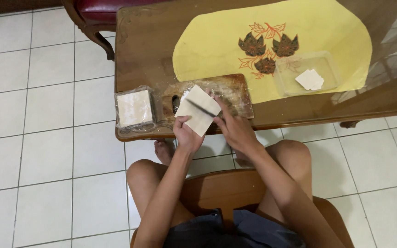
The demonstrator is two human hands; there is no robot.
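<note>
White floor tiles are surrounding a wooden desk [138, 50], where a pale, thin square dough sheet [197, 109] is being held over a floured cutting board [235, 89] by the left hand [188, 134], while being pinched by the right hand [235, 129]

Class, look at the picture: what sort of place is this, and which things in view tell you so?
Probably a home dining area: a glass-topped wooden table on white floor tiles, a yellow leaf-patterned placemat, and a floured wooden board with dough wrappers in the person's hands.
</note>
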